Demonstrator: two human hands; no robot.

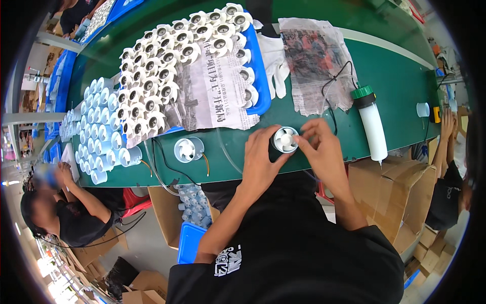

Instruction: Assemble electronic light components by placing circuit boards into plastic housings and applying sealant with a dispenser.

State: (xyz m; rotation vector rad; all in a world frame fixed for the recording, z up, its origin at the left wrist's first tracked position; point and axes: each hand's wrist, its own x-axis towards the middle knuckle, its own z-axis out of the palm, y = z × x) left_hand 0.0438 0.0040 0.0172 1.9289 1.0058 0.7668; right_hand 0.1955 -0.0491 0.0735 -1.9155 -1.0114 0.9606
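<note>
A small fan (285, 139) with a white bladed impeller in a round housing sits upright at the table's front edge, straight ahead of me. My left hand (261, 155) wraps round its left side, thumb at the near rim. At the right rim, the curled fingers and thumb of my right hand (317, 143) press on the same fan. Farther left stands another fan (187, 150) in a light blue housing with a thin wire. A white glue cartridge (372, 124) with a green cap lies to the right of my right hand, tip toward me.
Rows of white impellers (150, 83) fill a paper-lined blue tray (260, 96). Light blue housings (96, 134) crowd the left. A white glove (274, 63) and newspaper (316, 66) lie beyond my hands. A cardboard box (390, 190) stands right; people work at both sides.
</note>
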